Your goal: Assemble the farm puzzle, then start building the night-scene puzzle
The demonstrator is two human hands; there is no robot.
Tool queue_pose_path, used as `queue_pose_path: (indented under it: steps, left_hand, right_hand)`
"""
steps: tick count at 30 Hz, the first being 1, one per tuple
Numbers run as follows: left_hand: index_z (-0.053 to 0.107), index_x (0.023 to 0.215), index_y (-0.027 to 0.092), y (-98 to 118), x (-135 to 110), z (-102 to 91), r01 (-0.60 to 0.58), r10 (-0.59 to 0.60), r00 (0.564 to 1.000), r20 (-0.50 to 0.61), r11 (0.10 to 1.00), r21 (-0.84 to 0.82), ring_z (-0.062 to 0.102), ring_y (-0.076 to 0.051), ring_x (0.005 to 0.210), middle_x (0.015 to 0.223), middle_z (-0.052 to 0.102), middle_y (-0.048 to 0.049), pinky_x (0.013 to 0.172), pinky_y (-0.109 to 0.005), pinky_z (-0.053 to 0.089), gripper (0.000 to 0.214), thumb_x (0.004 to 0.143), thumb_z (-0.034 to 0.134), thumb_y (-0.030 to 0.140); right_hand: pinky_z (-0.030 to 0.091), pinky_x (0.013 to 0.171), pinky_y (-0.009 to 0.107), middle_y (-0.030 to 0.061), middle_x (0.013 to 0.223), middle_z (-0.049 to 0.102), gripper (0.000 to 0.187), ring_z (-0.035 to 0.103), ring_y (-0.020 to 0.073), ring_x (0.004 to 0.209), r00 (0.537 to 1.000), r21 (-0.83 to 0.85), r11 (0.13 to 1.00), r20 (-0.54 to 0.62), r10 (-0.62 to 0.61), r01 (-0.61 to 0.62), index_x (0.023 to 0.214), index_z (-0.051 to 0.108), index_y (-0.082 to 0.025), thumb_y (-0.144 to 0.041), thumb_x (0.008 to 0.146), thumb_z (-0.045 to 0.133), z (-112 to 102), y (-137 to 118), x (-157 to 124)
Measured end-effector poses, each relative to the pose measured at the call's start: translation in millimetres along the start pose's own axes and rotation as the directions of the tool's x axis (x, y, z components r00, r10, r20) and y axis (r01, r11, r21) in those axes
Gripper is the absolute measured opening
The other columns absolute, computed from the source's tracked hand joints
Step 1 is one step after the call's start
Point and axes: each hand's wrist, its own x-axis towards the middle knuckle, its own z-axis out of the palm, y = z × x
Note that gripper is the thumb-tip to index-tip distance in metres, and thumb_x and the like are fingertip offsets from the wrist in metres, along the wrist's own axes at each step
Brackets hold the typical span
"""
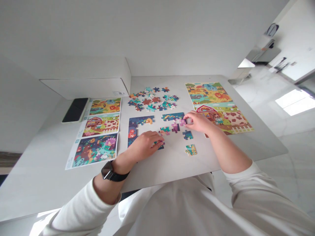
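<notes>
My right hand (197, 121) pinches a purple puzzle piece (182, 122) at its right edge, just below a joined dark blue strip (172, 116). Another purple piece (175, 127) lies against its left side. Curled low over the table, my left hand (147, 143) has its fingertips closed on a dark puzzle piece (161, 147), mostly hidden under them. A joined dark blue corner section (133, 123) runs behind that hand, which covers its lower end. Between the hands lies a teal and pink piece (164, 130). A blue piece (187, 134) and a yellow-teal piece (191, 150) lie apart at the right.
Loose puzzle pieces (155, 99) are heaped at the back. Two assembled puzzles (219, 108) lie at the right. A printed picture sheet (95, 131), a black phone (75, 110) and a white box (86, 87) are at the left. The table's front edge (172, 183) is close to my body.
</notes>
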Motion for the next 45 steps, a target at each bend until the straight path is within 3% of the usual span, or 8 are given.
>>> queue_pose_path:
  steps: [14, 26, 35, 45]
  left_hand:
    - [0.079, 0.114, 0.023, 0, 0, 0.5, 0.002, -0.002, 1.0, 0.006, 1.0, -0.002, 0.076, -0.026, 0.109, 0.114, 0.082, -0.0083, 0.099, -0.042, 0.058, 0.021, 0.109, 0.059, 0.027]
    - [0.079, 0.114, 0.023, 0, 0, 0.1, 0.006, -0.006, 0.999, 0.037, 1.0, -0.003, 0.076, -0.026, 0.107, 0.112, 0.082, -0.0084, 0.097, -0.042, 0.058, 0.023, 0.11, 0.058, 0.028]
    - [0.079, 0.115, 0.024, 0, -1, 0.2, 0.022, -0.022, 0.999, 0.036, 1.0, -0.015, 0.075, -0.026, 0.108, 0.112, 0.081, -0.0082, 0.098, -0.041, 0.057, 0.023, 0.111, 0.057, 0.029]
    - [0.079, 0.114, 0.025, 1, 0, -1.4, 0.024, -0.024, 0.999, 0.045, 1.0, -0.012, 0.075, -0.025, 0.106, 0.111, 0.081, -0.0082, 0.096, -0.041, 0.057, 0.024, 0.11, 0.056, 0.03]
  right_hand:
    - [0.057, 0.094, 0.037, 0.0091, 0.117, 0.071, 0.029, 0.072, 0.0238, 0.098, 1.0, -0.021, 0.999, 0.008, -0.026, 0.026, 0.12, 0.082, -0.026, -0.023, 0.091, 0.079, 1, 4, -1]
    - [0.057, 0.107, 0.044, 0.0098, 0.123, 0.075, 0.029, 0.073, 0.0282, 0.115, 0.99, -0.075, 0.987, 0.038, -0.139, 0.142, 0.121, 0.083, -0.027, -0.021, 0.092, 0.077, 0, 7, 1]
    - [0.057, 0.103, 0.041, 0.0099, 0.12, 0.071, 0.03, 0.073, 0.0277, 0.109, 0.996, -0.114, 0.991, 0.058, -0.064, 0.071, 0.123, 0.083, -0.027, -0.024, 0.093, 0.078, -1, 4, -1]
    - [0.055, 0.094, 0.038, 0.0095, 0.117, 0.075, 0.028, 0.072, 0.0271, 0.105, 0.996, -0.139, 0.987, 0.051, -0.068, 0.074, 0.119, 0.084, -0.027, -0.024, 0.093, 0.075, -2, -2, -1]
